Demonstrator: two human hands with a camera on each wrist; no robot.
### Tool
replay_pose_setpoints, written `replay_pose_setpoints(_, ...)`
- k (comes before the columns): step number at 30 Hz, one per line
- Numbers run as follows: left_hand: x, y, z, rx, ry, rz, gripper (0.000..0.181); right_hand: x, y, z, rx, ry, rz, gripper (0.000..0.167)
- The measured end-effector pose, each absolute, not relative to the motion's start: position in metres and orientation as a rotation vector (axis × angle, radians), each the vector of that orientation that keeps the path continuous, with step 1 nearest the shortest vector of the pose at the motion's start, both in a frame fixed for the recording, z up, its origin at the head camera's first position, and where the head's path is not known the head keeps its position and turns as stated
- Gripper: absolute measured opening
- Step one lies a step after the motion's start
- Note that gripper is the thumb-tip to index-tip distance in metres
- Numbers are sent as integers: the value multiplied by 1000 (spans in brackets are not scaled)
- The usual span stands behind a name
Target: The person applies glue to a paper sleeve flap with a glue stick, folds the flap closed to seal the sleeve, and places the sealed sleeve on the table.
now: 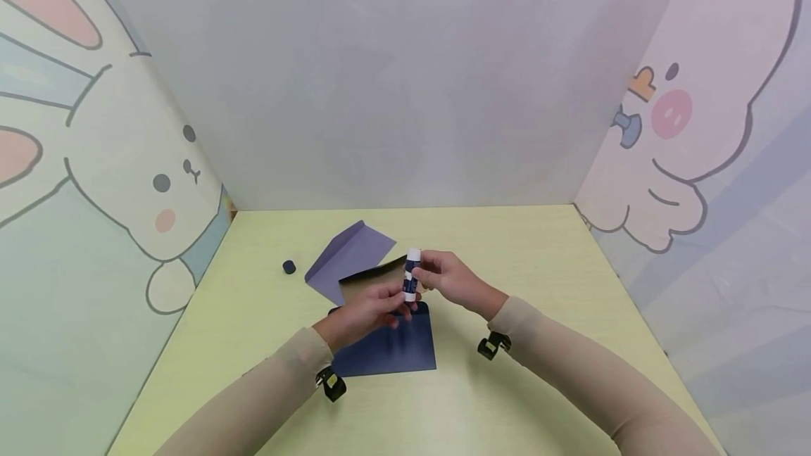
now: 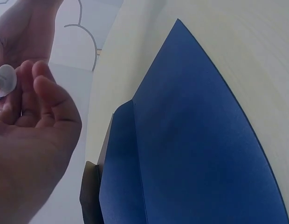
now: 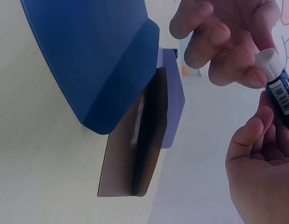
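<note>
Both hands hold a glue stick (image 1: pixel 412 276) upright above the envelopes, with a dark blue label and white ends. My left hand (image 1: pixel 370 307) pinches its white lower end (image 3: pixel 270 64) between thumb and finger. Higher up, my right hand (image 1: pixel 453 276) grips the barrel with thumb and fingers. Below the hands lies a dark blue envelope (image 1: pixel 389 350) with its flap unfolded. Behind it is a brown envelope (image 3: pixel 119 163) with its flap raised; a whitish streak shows along it. A purple envelope (image 1: pixel 351 259) lies farther back, flap unfolded. In the left wrist view only the stick's white end (image 2: pixel 6 79) shows.
A small dark round cap (image 1: pixel 288 267) sits on the pale yellow table (image 1: pixel 507 385), left of the purple envelope. A grey wall (image 1: pixel 393 90) stands behind the table, and walls with cartoon figures flank both sides. Each wrist wears a small black camera.
</note>
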State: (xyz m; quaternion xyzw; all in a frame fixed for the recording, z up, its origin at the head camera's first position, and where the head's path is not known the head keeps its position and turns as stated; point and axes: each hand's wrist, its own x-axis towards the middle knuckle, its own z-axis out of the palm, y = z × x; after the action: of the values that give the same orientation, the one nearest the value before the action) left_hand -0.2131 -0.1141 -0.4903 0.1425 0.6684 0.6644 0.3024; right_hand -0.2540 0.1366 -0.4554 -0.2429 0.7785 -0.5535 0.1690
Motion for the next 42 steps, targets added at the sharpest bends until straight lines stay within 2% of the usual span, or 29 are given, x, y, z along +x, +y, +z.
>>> replay_pose_setpoints(5, -210, -114, -490, 381, 1987, 1733, 21, -253, 134, -456, -725, 2248, -1528, 20)
replay_pose_setpoints(28, -214, -112, -490, 298, 1963, 1754, 25, -256, 135, -460, -713, 2244, -1547, 22)
replay_pose_setpoints(35, -218, -115, -490, 388, 1725, 1721, 47, -253, 136, -458, -702, 2218, -1570, 21)
replay_pose_setpoints(42, -217, -116, -490, 423, 1732, 1707, 44, -251, 136, -457, -694, 2214, -1572, 22)
